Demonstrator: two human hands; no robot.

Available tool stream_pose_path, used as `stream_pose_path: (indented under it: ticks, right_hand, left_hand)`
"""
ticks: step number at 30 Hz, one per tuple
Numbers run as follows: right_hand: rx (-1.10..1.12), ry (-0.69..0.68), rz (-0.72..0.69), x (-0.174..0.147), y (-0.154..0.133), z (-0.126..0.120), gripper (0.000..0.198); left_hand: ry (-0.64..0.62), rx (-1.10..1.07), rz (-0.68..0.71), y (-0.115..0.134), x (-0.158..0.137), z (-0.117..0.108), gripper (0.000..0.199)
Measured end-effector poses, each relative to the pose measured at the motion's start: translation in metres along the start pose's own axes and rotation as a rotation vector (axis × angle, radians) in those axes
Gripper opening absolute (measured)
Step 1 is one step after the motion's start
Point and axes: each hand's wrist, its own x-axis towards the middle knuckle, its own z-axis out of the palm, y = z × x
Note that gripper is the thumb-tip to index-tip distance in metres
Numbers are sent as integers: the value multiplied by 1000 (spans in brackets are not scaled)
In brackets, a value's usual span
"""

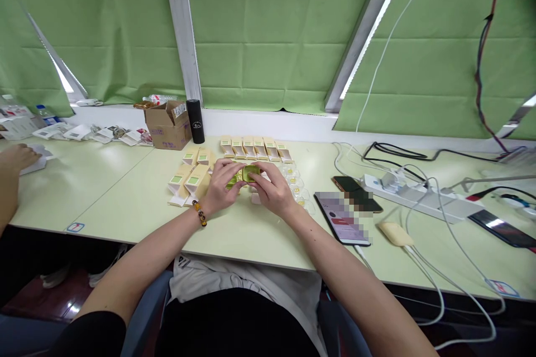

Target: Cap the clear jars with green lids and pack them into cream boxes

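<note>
Both of my hands hold a small yellow-green, shiny case (251,170) above the table; its exact kind I cannot make out. My left hand (221,183), with a beaded bracelet at the wrist, grips its left side with fingers and thumb. On the right side, the fingers of my right hand (273,188) close round it. Left of my hands stand several small cream cartons (196,178) with green label squares and raised flaps. Behind them is a row of similar cartons (255,148). Several see-through plastic pieces with yellow centres (296,183) lie beside my right hand.
To the right lie a phone with a lit screen (335,217), a darker phone (355,192), a white power strip (419,196) and tangled cables. At back left stand a cardboard box (167,133) and a black cylinder (195,121). Another person's hand (17,159) holds white card at far left.
</note>
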Motion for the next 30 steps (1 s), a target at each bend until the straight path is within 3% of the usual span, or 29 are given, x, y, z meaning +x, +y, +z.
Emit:
stream_pose_path:
  ticks: [10, 17, 23, 30]
  right_hand:
    - [91, -43, 103, -4, -5, 1, 65]
    - [83, -47, 90, -8, -7, 7, 62]
    - [89, -41, 122, -8, -9, 9, 56]
    - [116, -84, 230, -7, -10, 7, 49]
  left_hand:
    - [5, 4, -131, -2, -1, 2, 46]
    - [0, 13, -192, -2, 2, 1, 47]
    - [-18, 25, -201, -3, 0, 2, 58]
    - [1, -9, -214, -3, -3, 3, 62]
